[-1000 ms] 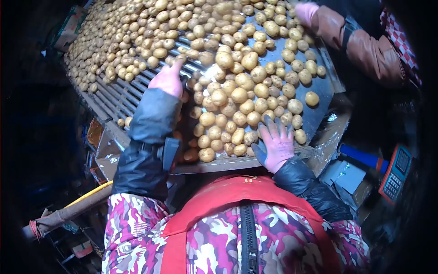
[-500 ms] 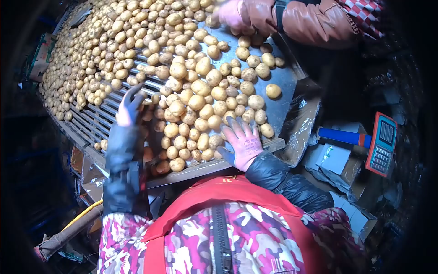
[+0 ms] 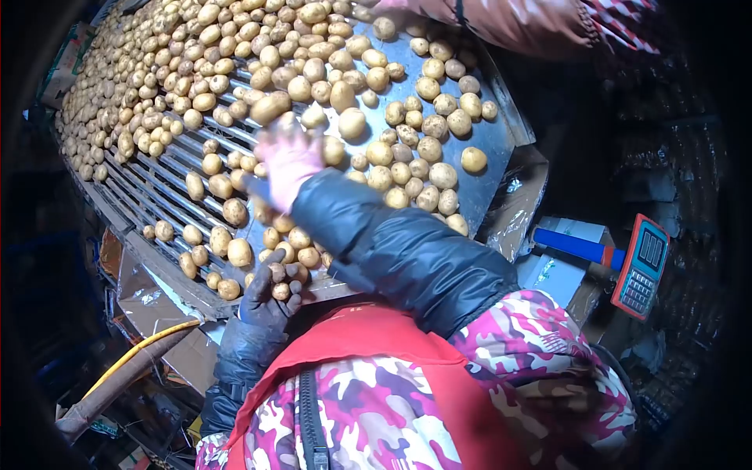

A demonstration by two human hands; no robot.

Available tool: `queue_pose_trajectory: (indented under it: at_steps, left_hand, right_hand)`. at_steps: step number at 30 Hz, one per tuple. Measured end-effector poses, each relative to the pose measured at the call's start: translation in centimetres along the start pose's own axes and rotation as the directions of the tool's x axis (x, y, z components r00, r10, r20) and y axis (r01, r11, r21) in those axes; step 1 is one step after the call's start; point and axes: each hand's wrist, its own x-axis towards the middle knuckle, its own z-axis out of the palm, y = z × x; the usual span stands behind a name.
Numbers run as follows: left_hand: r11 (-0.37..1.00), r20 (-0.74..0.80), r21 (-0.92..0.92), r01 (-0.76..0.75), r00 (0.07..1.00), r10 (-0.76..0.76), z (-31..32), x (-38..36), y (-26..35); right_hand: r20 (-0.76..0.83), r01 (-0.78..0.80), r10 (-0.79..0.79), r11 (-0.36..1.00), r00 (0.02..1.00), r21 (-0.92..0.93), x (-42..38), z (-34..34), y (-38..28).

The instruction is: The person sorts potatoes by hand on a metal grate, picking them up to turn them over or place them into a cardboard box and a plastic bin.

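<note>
Near the front edge of the sorting table, my left hand (image 3: 269, 296), in a dark-palmed glove, is turned up with its fingers curled around a few small potatoes (image 3: 280, 291). My right hand (image 3: 290, 160), in a pink glove, stretches across to the left over the table. It is smeared by motion, but its thumb stands away from the fingers. A large potato (image 3: 270, 108) lies just beyond its fingertips. Loose potatoes (image 3: 380, 153) surround both hands, some partly hidden under my right forearm.
A slatted metal grate (image 3: 168, 176) with heaped potatoes spreads to the left, beside a smooth metal plate (image 3: 482, 188). Another person's sleeve (image 3: 533, 23) reaches in at the top right. A scale display (image 3: 641, 266) stands right, near cardboard boxes (image 3: 548, 270). A yellow hose (image 3: 137, 348) runs lower left.
My right hand has swept from the front right to the middle left of the table. My left hand has drawn back to the front edge and now cups small potatoes. Many potatoes have shifted.
</note>
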Motion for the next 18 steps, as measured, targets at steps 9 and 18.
queue_pose_trajectory:
  at_steps: [9, 18]
  left_hand:
    - [0.996, 0.063, -0.086, -0.030, 0.997, 0.035, -1.7, 0.1, -0.5]
    - [0.994, 0.201, 0.103, 0.028, 0.978, -0.048, 1.2, 1.6, -0.9]
  right_hand:
    - [0.191, 0.168, -0.191, 0.977, 0.963, 0.132, -7.0, -5.1, 4.7]
    - [0.294, 0.131, 0.010, 0.879, 0.956, -0.458, -2.2, -5.1, 10.5]
